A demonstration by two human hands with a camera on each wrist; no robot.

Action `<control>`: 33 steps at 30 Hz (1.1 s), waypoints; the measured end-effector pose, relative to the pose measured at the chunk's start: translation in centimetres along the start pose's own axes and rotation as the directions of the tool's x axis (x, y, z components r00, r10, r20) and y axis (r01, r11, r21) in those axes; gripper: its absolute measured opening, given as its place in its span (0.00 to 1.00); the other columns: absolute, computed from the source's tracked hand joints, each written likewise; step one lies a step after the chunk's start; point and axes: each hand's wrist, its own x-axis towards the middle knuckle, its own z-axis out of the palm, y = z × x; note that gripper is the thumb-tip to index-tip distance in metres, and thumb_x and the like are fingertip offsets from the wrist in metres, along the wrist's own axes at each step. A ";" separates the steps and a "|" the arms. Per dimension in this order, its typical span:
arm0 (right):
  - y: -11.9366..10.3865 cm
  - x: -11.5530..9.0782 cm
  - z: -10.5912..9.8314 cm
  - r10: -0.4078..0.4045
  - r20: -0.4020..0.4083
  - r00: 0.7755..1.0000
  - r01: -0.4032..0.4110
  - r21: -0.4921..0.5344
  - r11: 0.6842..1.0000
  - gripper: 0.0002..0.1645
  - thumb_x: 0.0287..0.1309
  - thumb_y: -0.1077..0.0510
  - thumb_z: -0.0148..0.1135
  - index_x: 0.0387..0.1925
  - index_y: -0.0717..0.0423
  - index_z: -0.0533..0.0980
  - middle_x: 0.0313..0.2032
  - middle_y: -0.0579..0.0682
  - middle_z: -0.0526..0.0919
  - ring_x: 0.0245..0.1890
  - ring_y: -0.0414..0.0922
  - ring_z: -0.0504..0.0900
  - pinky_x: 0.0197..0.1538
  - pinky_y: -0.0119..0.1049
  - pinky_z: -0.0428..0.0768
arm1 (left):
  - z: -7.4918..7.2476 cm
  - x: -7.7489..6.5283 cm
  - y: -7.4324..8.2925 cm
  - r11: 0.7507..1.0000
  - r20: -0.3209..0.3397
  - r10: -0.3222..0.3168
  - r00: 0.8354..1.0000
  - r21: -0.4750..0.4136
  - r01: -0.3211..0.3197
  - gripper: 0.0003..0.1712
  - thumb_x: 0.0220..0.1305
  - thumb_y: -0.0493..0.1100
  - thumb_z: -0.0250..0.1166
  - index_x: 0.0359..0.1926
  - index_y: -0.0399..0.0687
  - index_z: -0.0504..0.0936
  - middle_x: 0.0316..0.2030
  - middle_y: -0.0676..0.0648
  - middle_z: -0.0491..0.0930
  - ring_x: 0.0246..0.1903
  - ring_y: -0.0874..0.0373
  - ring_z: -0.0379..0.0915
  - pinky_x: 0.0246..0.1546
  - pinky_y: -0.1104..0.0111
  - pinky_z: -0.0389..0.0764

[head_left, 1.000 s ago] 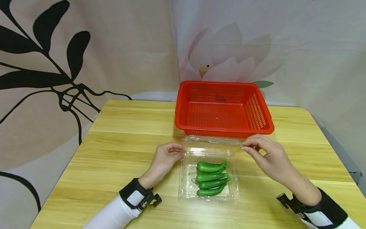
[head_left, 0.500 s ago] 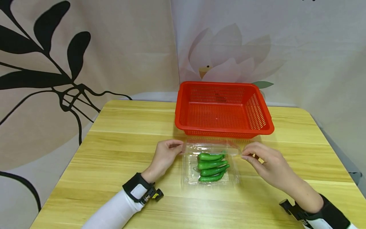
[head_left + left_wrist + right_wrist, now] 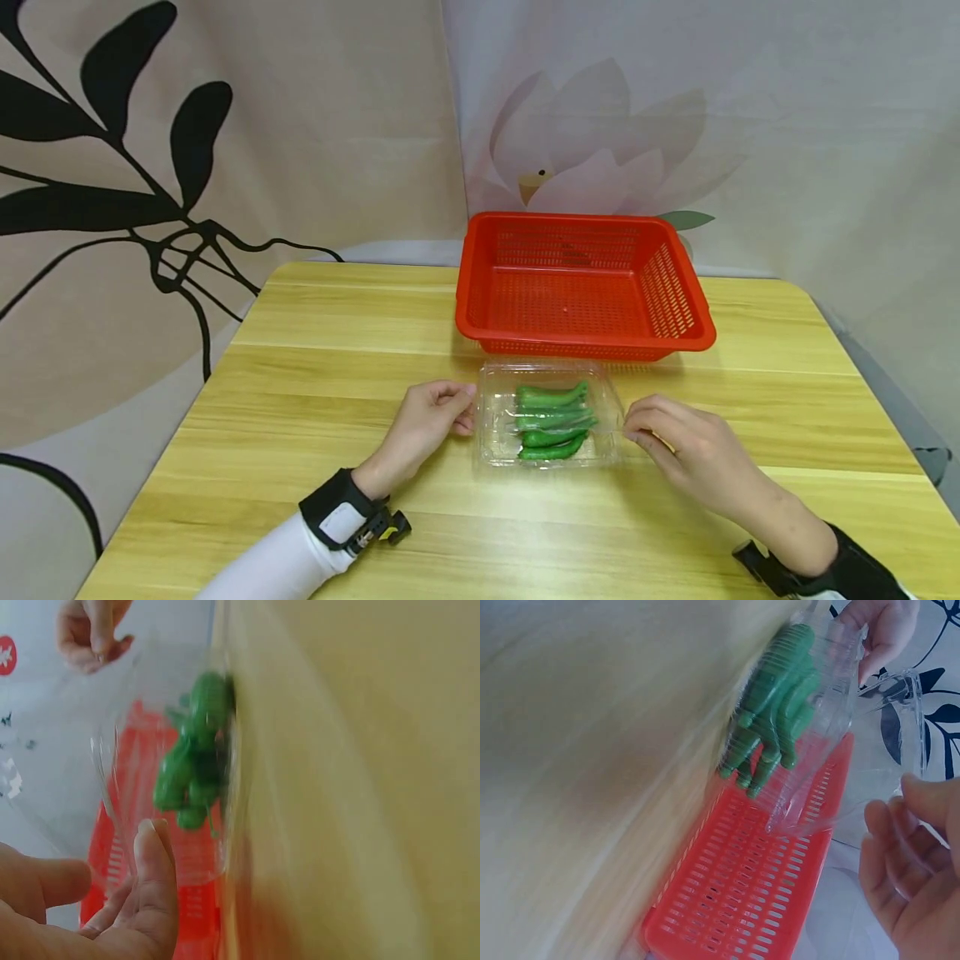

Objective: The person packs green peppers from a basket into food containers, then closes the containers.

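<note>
Several green peppers [image 3: 555,421] lie side by side in a clear plastic clamshell box [image 3: 495,454] on the table. Its hinged lid [image 3: 911,727] is tilted up over the peppers, as both wrist views show. At the box's left side, my left hand [image 3: 431,421] holds the lid's edge between thumb and fingers; a gap shows between thumb and forefinger in the left wrist view. The right hand [image 3: 690,454] pinches the lid's right edge with thumb and fingertips. See-through plastic makes the lid's exact outline faint.
Right behind the box stands a red plastic basket [image 3: 585,343] with slotted walls. Wood-grain table top [image 3: 337,367] extends around both. A printed cloth backdrop [image 3: 337,125] hangs behind the table.
The lid has swung from lying back near the basket to tilting over the peppers. The box has shifted away toward the basket. Both hands have come slightly nearer with the lid.
</note>
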 end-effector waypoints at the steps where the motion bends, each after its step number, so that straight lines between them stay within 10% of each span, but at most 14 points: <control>1: 0.0 -0.1 0.0 0.000 0.003 1.000 0.000 -0.007 1.000 0.23 0.83 0.45 0.47 0.37 0.50 0.82 0.40 0.39 0.84 0.35 0.37 0.84 0.37 0.30 0.84 | 0.0 -0.4 0.0 1.000 0.013 -0.017 1.000 -0.004 0.017 0.14 0.77 0.39 0.63 0.46 0.27 0.85 0.31 0.39 0.86 0.29 0.54 0.83 0.36 0.62 0.89; 9: -0.2 -0.7 0.3 0.001 0.048 0.999 0.001 -0.039 0.999 0.25 0.84 0.48 0.44 0.36 0.53 0.83 0.40 0.42 0.84 0.36 0.40 0.85 0.38 0.35 0.85 | 0.2 -2.6 0.1 0.994 0.106 -0.093 0.990 -0.047 0.099 0.25 0.80 0.49 0.60 0.46 0.23 0.81 0.31 0.40 0.83 0.26 0.55 0.83 0.31 0.66 0.88; 23: -0.2 -1.9 1.1 0.028 0.122 0.992 -0.023 -0.047 0.999 0.28 0.84 0.44 0.43 0.35 0.49 0.85 0.41 0.39 0.83 0.37 0.37 0.83 0.37 0.33 0.84 | 0.3 -3.2 0.1 0.992 0.164 -0.087 0.983 -0.073 0.101 0.17 0.69 0.32 0.64 0.54 0.21 0.79 0.31 0.41 0.85 0.27 0.56 0.82 0.32 0.69 0.87; 27: -0.7 -2.0 1.1 0.118 0.125 0.985 -0.121 0.017 0.993 0.16 0.78 0.47 0.58 0.37 0.50 0.85 0.42 0.38 0.83 0.37 0.35 0.83 0.36 0.29 0.83 | 0.4 -3.1 -0.1 0.990 0.166 -0.092 0.982 -0.087 0.107 0.18 0.69 0.30 0.65 0.55 0.20 0.78 0.30 0.41 0.85 0.26 0.57 0.82 0.31 0.69 0.87; 30: -1.4 -1.9 0.9 0.317 0.130 0.939 -0.332 0.122 0.935 0.03 0.66 0.60 0.72 0.40 0.52 0.84 0.40 0.37 0.84 0.35 0.35 0.82 0.34 0.28 0.83 | 0.5 -3.0 -0.2 0.989 0.163 -0.096 0.982 -0.094 0.112 0.18 0.69 0.30 0.64 0.56 0.21 0.77 0.30 0.42 0.86 0.26 0.57 0.83 0.31 0.69 0.87; 33: -1.8 -1.6 0.6 0.556 0.167 0.814 -0.580 0.216 0.785 0.09 0.60 0.66 0.74 0.43 0.57 0.84 0.37 0.40 0.87 0.33 0.35 0.83 0.33 0.30 0.84 | 0.6 -2.9 -0.2 0.989 0.160 -0.096 0.982 -0.093 0.111 0.17 0.69 0.30 0.64 0.56 0.22 0.78 0.29 0.42 0.86 0.26 0.57 0.83 0.31 0.69 0.87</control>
